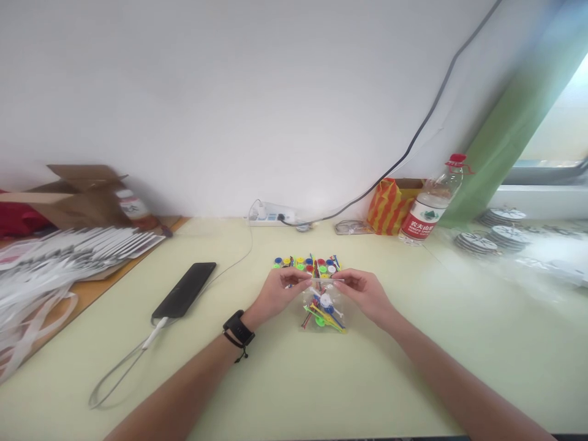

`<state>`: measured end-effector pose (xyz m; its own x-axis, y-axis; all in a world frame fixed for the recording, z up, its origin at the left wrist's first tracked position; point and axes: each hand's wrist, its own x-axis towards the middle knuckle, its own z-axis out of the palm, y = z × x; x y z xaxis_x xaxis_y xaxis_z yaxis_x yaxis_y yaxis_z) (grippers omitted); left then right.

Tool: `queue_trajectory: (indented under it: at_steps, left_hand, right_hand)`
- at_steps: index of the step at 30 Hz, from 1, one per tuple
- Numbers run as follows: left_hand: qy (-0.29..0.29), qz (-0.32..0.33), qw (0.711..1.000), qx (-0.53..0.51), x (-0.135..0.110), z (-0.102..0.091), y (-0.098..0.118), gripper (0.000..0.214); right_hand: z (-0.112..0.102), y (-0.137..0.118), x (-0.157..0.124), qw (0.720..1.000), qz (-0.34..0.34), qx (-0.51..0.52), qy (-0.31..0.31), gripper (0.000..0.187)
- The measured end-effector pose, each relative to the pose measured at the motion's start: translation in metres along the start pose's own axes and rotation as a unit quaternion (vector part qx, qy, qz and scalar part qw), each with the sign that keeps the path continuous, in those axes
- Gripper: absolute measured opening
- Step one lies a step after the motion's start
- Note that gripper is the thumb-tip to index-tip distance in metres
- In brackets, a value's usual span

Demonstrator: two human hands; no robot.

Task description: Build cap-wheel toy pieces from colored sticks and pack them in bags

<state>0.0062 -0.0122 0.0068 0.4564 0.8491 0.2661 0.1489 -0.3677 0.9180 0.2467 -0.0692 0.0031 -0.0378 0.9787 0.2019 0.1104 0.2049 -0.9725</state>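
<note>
A small clear plastic bag hangs between my two hands in the middle of the table. Inside it are several coloured sticks and small round pieces, one of them white. My left hand pinches the bag's top edge at its left corner, and my right hand pinches the same edge at the right. Just behind the bag lie more coloured round pieces and sticks, partly hidden by my fingers. A black watch is on my left wrist.
To the left, a black phone lies with a white cable attached. A power strip sits by the wall. At the back right stand a water bottle and a striped bag. Stacked discs are far right, packed items far left.
</note>
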Motion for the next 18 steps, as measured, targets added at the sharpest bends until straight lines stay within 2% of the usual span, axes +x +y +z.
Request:
queue_trajectory:
  at_steps: [4, 13, 18]
  left_hand:
    - [0.0, 0.015, 1.0, 0.024, 0.0, 0.0, -0.002, 0.026]
    - [-0.011, -0.016, 0.996, -0.088, -0.004, -0.002, 0.004, 0.025]
    - [0.0, -0.008, 0.999, -0.044, -0.001, -0.001, 0.005, 0.03]
  right_hand:
    - [-0.001, -0.002, 0.001, 1.0, 0.002, -0.001, -0.021, 0.033]
    - [-0.005, -0.013, -0.004, 1.0, -0.024, -0.003, -0.013, 0.028]
    - [-0.003, -0.01, -0.005, 0.999, -0.04, -0.029, -0.023, 0.026]
